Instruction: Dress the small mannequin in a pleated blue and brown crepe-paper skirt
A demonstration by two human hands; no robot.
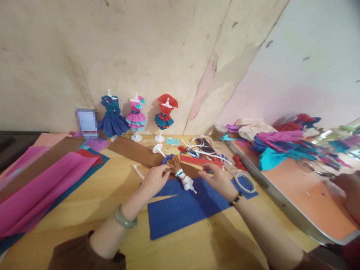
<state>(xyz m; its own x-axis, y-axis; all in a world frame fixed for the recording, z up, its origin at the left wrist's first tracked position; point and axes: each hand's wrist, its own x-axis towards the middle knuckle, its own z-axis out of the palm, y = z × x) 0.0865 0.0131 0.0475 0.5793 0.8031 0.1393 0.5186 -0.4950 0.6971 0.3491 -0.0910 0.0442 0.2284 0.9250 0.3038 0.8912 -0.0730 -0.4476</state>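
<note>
Brown pleated skirt (174, 164), worn by a little form (188, 183) that was lying over blue paper (180, 217) between the two hands, neck end toward the worker. Left hand (157, 178) had its fingertips drawn close together at the skirt's edge; couldn't tell if they were really pinching it. Right hand (216, 179) was loosely curled near the brown strip (132, 150), apart from the form, and I couldn't tell if it held anything.

IMO handling this well meant steadying the white body and going easy on the pleats, which looked easy to crush.

Count: one form lying down, three standing by the wall (blue (114, 116), pink (136, 116), red (165, 114)), one tape roll (244, 182), one bangle (125, 216), one bead bracelet (235, 198). Far right, one hand of another person (347, 187).
</note>
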